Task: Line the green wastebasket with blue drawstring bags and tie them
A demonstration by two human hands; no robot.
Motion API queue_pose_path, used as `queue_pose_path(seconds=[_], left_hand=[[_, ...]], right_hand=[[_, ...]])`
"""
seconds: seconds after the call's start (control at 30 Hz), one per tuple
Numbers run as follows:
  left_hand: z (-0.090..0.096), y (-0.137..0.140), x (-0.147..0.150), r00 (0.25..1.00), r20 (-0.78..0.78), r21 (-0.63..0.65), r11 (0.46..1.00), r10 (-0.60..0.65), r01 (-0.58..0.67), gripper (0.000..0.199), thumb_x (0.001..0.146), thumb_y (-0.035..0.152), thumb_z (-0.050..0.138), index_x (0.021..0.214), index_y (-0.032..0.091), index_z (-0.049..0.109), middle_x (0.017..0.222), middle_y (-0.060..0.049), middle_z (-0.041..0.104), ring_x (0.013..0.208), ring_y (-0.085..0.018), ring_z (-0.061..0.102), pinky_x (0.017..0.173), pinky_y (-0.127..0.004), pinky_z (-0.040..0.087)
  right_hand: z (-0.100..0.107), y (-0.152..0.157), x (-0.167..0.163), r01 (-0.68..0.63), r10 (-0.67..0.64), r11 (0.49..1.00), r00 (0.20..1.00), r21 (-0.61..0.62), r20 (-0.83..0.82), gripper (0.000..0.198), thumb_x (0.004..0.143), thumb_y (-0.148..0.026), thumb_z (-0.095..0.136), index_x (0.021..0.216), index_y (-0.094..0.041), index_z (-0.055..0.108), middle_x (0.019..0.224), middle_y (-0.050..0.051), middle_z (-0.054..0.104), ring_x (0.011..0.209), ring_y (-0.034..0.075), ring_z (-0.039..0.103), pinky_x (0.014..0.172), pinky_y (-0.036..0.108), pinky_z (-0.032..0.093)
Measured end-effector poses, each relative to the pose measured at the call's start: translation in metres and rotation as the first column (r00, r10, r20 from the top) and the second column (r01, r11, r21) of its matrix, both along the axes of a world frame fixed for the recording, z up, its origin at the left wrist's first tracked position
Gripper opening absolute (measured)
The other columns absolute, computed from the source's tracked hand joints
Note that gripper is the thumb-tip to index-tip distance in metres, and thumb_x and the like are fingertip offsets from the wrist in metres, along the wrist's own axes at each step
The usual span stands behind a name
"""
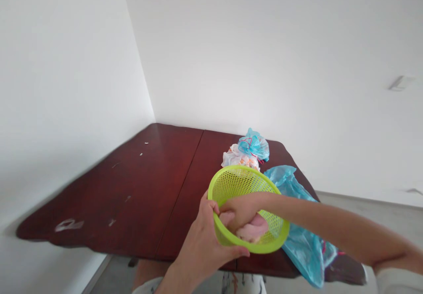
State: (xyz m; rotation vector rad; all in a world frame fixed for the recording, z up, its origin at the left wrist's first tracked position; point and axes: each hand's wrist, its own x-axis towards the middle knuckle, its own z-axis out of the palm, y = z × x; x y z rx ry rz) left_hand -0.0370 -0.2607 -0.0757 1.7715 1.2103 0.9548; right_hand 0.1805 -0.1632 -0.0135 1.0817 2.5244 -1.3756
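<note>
A lime-green plastic mesh basket (218, 184) is tilted towards me near the table's front edge. My left hand (206, 232) grips its near left rim, with the thumb along the near side. My right hand (243, 210) reaches down inside, closed on a soft pink cloth (254, 230) bunched at the bottom. Its fingertips are hidden in the folds. Just beyond the basket lies a white bundle with orange spots (238, 155), partly covered by the rim.
A tied blue plastic bag (254, 145) with red string sits at the back. Another blue bag (306, 256) lies under my right forearm and hangs over the front edge of the dark red table (145, 188). Clear plastic scraps (68, 225) lie at left. White walls stand behind and left.
</note>
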Motion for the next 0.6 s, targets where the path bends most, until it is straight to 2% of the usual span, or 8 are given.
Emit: queue_pose_path(seconds=[0.1, 0.17, 0.23, 0.3, 0.37, 0.4, 0.5, 0.6], left_hand=[[-0.004, 0.001, -0.005, 1.0, 0.006, 0.005, 1.0, -0.013, 0.013, 0.106, 0.05, 0.061, 0.121, 0.127, 0.032, 0.054, 0.144, -0.015, 0.064, 0.122, -0.043, 0.075, 0.1, -0.061, 0.069], [-0.009, 0.001, -0.007, 0.999, 0.02, 0.013, 0.999, -0.029, 0.029, 0.106, 0.057, 0.065, 0.12, 0.13, 0.032, 0.051, 0.153, -0.018, 0.06, 0.129, -0.045, 0.074, 0.104, -0.064, 0.069], [-0.015, -0.001, -0.007, 0.998, 0.039, 0.039, 0.998, -0.044, 0.042, 0.104, 0.068, 0.069, 0.115, 0.136, 0.032, 0.046, 0.166, -0.023, 0.052, 0.142, -0.047, 0.071, 0.112, -0.068, 0.068], [-0.022, -0.004, -0.007, 0.997, 0.047, 0.073, 0.996, -0.056, 0.053, 0.102, 0.077, 0.069, 0.11, 0.143, 0.033, 0.041, 0.178, -0.026, 0.042, 0.155, -0.05, 0.064, 0.121, -0.072, 0.064], [-0.027, -0.007, -0.004, 0.997, 0.037, 0.098, 0.993, -0.068, 0.065, 0.11, 0.081, 0.067, 0.109, 0.155, 0.035, 0.034, 0.183, -0.027, 0.036, 0.164, -0.051, 0.058, 0.128, -0.077, 0.058], [-0.028, -0.008, -0.003, 0.997, 0.027, 0.108, 0.992, -0.073, 0.069, 0.116, 0.082, 0.067, 0.108, 0.163, 0.037, 0.029, 0.186, -0.028, 0.033, 0.168, -0.052, 0.055, 0.132, -0.081, 0.055], [-0.031, -0.007, 0.001, 0.998, 0.006, 0.163, 0.984, -0.067, 0.066, 0.139, 0.085, 0.068, 0.107, 0.181, 0.043, 0.01, 0.198, -0.028, 0.009, 0.181, -0.057, 0.034, 0.137, -0.09, 0.043], [-0.033, -0.011, -0.006, 0.999, 0.023, 0.306, 0.952, -0.023, 0.015, 0.177, 0.064, 0.078, 0.115, 0.19, 0.048, -0.006, 0.202, -0.021, -0.018, 0.185, -0.064, 0.009, 0.136, -0.096, 0.036]], right_hand=[[0.04, -0.018, 0.014, 0.265, -0.226, 0.935, 0.958, 0.235, -0.179, 0.03, 0.088, -0.021, 0.082, 0.117, -0.028, 0.086, 0.1, -0.003, 0.085, 0.09, 0.02, 0.079, 0.081, 0.029, 0.062], [0.047, -0.039, 0.03, 0.557, -0.407, 0.762, 0.809, 0.33, -0.425, 0.038, 0.092, -0.022, 0.077, 0.129, -0.027, 0.082, 0.114, 0.001, 0.087, 0.104, 0.023, 0.081, 0.093, 0.034, 0.064], [0.03, -0.065, 0.045, 0.823, -0.495, 0.464, 0.548, 0.328, -0.674, 0.041, 0.096, -0.029, 0.08, 0.136, -0.024, 0.078, 0.12, 0.006, 0.086, 0.106, 0.025, 0.081, 0.094, 0.036, 0.065], [-0.001, -0.092, 0.054, 0.966, -0.471, 0.091, 0.256, 0.243, -0.844, 0.04, 0.099, -0.04, 0.083, 0.134, -0.022, 0.078, 0.118, 0.007, 0.084, 0.101, 0.026, 0.079, 0.087, 0.036, 0.065], [-0.032, -0.115, 0.057, 0.959, -0.382, -0.263, 0.0, 0.109, -0.924, 0.044, 0.099, -0.047, 0.088, 0.134, -0.023, 0.077, 0.118, 0.008, 0.081, 0.1, 0.028, 0.077, 0.084, 0.038, 0.063], [-0.043, -0.123, 0.057, 0.926, -0.324, -0.37, -0.055, 0.073, -0.944, 0.046, 0.098, -0.048, 0.09, 0.136, -0.024, 0.077, 0.12, 0.009, 0.08, 0.101, 0.029, 0.077, 0.086, 0.041, 0.064], [-0.045, -0.135, 0.056, 0.869, -0.141, -0.479, 0.064, 0.125, -0.988, 0.054, 0.091, -0.042, 0.097, 0.139, -0.03, 0.077, 0.126, 0.011, 0.08, 0.111, 0.037, 0.079, 0.097, 0.058, 0.067], [-0.022, -0.142, 0.047, 0.879, 0.001, -0.41, 0.267, 0.243, -0.964, 0.061, 0.087, -0.032, 0.097, 0.145, -0.035, 0.075, 0.127, 0.012, 0.079, 0.115, 0.043, 0.079, 0.099, 0.07, 0.067]])
